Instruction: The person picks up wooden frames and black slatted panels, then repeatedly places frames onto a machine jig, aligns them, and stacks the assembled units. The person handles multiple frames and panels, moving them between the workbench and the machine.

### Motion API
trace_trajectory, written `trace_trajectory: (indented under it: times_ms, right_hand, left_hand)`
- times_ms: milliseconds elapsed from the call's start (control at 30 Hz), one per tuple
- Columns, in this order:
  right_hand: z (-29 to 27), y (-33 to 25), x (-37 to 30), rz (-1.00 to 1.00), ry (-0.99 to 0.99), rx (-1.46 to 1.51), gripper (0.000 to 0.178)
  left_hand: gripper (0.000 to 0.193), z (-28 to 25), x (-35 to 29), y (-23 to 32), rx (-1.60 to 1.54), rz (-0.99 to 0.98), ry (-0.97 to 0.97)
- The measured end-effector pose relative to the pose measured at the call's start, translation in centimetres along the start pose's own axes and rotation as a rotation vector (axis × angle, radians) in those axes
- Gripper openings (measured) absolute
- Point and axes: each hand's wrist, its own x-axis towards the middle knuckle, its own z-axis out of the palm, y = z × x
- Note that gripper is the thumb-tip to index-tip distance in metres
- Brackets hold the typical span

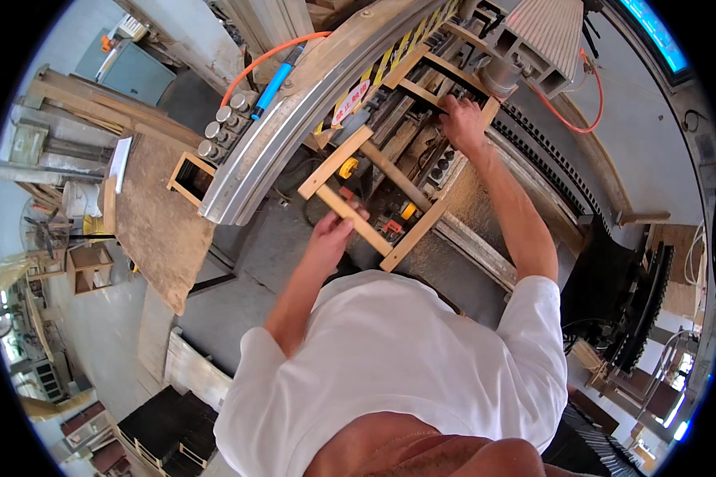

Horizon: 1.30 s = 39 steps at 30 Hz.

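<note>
A light wooden frame (352,217) with crossing rails lies over the machine bed in front of me. My left hand (328,240) is closed round its near rail, with the fingertips over the wood. Farther off, toward the machine's beam, sits a second wooden frame (419,92). My right hand (463,126) reaches out to it, its fingers bent and closed on the end of a rail; the fingertips are partly hidden. Between the two frames show yellow knobs (348,167) and red clamp parts (391,226).
A long machine beam (272,131) with a yellow-black striped guard (406,44) crosses above the bed. A motor housing (542,40) hangs at the far right. Sawdust (473,203) covers part of the bed. A brown board (163,203) stands left, a black cable chain (550,155) right.
</note>
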Motion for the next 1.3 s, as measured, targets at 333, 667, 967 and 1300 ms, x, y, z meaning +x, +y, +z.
trace_trajectory:
  times_ms: [333,667,967,1300]
  right_hand:
    - [0.0,-0.4,5.0,-0.038,-0.153,-0.601,0.025]
    - [0.8,3.2,11.8,0.089,-0.359,-0.752,0.025]
    - [1.2,6.2,13.8,0.074,-0.366,-0.598,0.016]
    - [10.7,21.0,15.3,-0.379,-0.138,-1.18,0.02]
  left_hand:
    - [0.038,-5.6,-5.9,1.4,0.115,-0.038,-0.002]
    - [0.034,-10.2,-8.1,2.1,0.054,-0.048,0.186]
    - [0.036,-9.9,-6.1,-1.0,-0.094,-0.017,0.319]
    - [0.034,-7.3,-1.9,-2.8,-0.09,-0.113,0.267]
